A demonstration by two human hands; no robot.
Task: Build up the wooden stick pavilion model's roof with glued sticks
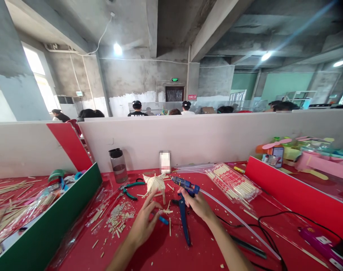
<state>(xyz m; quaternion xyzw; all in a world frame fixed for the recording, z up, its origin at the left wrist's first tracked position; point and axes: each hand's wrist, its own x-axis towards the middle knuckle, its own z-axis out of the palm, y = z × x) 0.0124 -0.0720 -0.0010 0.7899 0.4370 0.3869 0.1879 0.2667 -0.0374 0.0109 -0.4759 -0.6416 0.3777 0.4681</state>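
Note:
My right hand (196, 203) grips a blue hot glue gun (185, 184), its nozzle pointing left towards a small pavilion model (155, 183) made of thin wooden sticks. A long clear glue stick (239, 218) trails from the gun's back. Below that hand is a dark blue handle-shaped piece (183, 222); whether it belongs to the gun I cannot tell. My left hand (145, 220) is at the model's near side, index finger stretched to its roof edge and the other fingers loosely bent and apart. Close to its fingertips lies a small blue object (163, 220).
Left of the model are green-handled pliers (130, 190), stick offcuts (119, 218) and a water bottle (118, 165). Bagged sticks (236, 182) lie right. A black cable (273, 218) crosses the red table near a purple tool (320, 241). Green (61, 214) and red (295, 195) dividers flank the space.

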